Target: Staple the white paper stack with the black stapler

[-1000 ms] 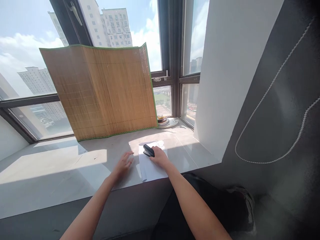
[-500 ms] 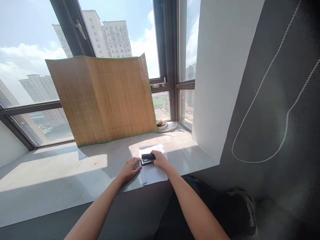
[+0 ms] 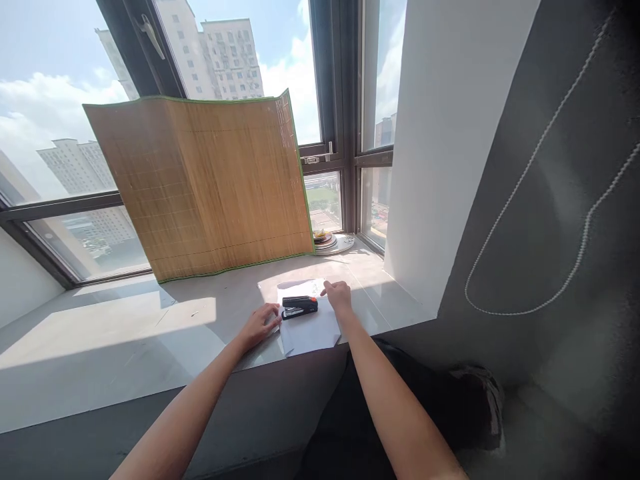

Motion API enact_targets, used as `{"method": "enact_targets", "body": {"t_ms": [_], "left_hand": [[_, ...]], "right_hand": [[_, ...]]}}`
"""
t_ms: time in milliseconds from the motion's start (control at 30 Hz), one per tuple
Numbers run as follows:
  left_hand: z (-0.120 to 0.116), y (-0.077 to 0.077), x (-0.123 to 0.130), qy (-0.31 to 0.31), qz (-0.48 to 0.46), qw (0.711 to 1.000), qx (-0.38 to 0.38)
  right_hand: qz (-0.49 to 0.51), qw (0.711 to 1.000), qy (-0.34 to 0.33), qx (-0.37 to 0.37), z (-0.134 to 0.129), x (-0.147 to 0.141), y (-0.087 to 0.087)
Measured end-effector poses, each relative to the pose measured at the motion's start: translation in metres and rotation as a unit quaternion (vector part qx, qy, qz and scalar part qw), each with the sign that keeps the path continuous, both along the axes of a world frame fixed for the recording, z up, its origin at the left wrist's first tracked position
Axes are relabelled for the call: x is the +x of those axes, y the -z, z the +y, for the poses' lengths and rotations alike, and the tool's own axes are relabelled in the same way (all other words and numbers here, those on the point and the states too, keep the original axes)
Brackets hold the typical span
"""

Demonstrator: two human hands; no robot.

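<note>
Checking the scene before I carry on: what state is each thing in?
Paper: lying on the sill; near corners look creased.
Stapler: on the paper, in neither hand's grip, its arm and base parted at the left end.
Left hand: fingers slightly bent, beside the stapler; contact unclear.
Right hand: fingers curled, by the paper's right side; grip unclear.
Mat: unrolled, standing up, slightly wavy.
Plates: stacked.
Cord: hanging in a loop.

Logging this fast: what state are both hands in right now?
Left hand: open, beside the stapler.
Right hand: fingers curled, clear of the stapler; whether it grips the paper cannot be told.
</note>
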State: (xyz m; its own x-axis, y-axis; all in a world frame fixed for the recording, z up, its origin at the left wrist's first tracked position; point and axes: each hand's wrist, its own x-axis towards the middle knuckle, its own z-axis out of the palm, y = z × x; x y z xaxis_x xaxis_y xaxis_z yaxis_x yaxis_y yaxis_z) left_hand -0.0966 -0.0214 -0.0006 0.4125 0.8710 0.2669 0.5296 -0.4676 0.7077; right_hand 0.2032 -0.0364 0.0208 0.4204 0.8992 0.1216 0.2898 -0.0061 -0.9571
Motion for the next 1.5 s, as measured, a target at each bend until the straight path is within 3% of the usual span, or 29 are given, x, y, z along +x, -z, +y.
{"method": "enact_targets", "body": {"t_ms": [233,433,633,1033,1167,1233,1333,1433,1500], "left_hand": [[0.003,0.002,-0.005,0.034,0.079,0.996,0.030],[0.004,0.002,-0.003,0.026,0.056,0.998,0.030],[0.004,0.002,-0.006,0.044,0.078,0.996,0.028],[0.002,0.001,-0.008,0.031,-0.010,0.999,-0.005],[-0.002,0.000,-0.007,0.025,0.005,1.000,-0.006],[-0.003,0.000,-0.007,0.021,0.008,1.000,-0.012],[-0.003,0.001,-0.008,0.030,-0.012,0.999,-0.019],[0.000,0.003,-0.007,0.024,-0.050,0.997,-0.050],[0.004,0.004,-0.006,-0.028,-0.097,0.994,-0.052]], "right_hand": [[-0.056,0.997,-0.045,-0.015,-0.003,-0.008,-0.004],[-0.052,0.996,-0.070,0.018,-0.003,-0.010,-0.001],[-0.136,0.990,-0.039,-0.004,-0.001,-0.012,0.003],[-0.204,0.978,-0.026,-0.034,-0.001,-0.015,0.003],[-0.221,0.974,-0.037,-0.001,0.000,-0.022,0.007],[-0.201,0.976,-0.060,0.055,0.002,-0.027,0.010],[-0.165,0.968,-0.149,0.121,0.006,-0.034,0.016],[-0.201,0.945,-0.237,0.107,0.008,-0.039,0.020],[-0.232,0.935,-0.256,0.073,0.007,-0.042,0.021]]}}
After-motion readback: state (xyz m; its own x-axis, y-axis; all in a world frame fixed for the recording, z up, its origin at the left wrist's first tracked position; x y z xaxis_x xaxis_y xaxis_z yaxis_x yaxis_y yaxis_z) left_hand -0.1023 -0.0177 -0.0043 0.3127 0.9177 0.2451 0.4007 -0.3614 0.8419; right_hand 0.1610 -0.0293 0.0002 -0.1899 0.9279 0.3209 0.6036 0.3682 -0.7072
